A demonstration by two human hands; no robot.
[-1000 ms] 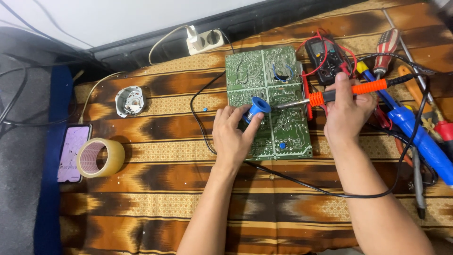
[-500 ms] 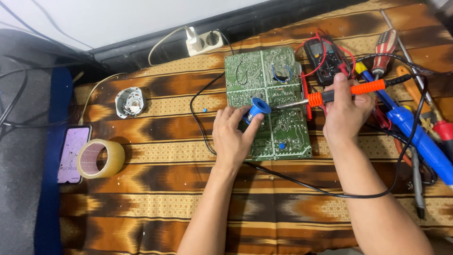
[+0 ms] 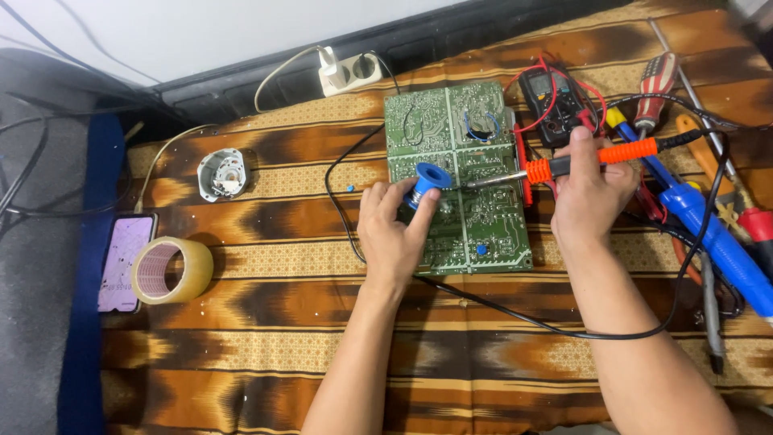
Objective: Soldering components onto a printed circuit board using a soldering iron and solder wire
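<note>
At the far left edge a phone [image 3: 125, 262] lies flat with its screen lit, and a roll of tan tape [image 3: 171, 270] rests just beside it on the brown patterned cloth [image 3: 266, 322]. Farther back sits a small round metal part [image 3: 222, 174], and beyond it a white power strip [image 3: 350, 71] lies near the wall.

Toward the middle, the left hand [image 3: 394, 234] rests on the near left part of the green circuit board [image 3: 459, 173], its fingers closed around a blue solder spool [image 3: 427, 184] that it holds just above the board's surface. The soldering iron [image 3: 600, 155], orange-gripped, comes in from the right, clenched in the right hand [image 3: 592, 197]; its metal tip reaches left to a spot just beside the spool, about mid-board. The work in hand looks like soldering a joint there: tip and solder are brought together on one point. The next move likely calls for steady hands, feeding solder to the heated pad without bridging neighbouring tracks.

The iron's black cord [image 3: 515, 310] loops across the near cloth. Behind the right hand lies a multimeter [image 3: 555, 97] with red leads. At the far right lie screwdrivers and a blue tool [image 3: 717, 238].
</note>
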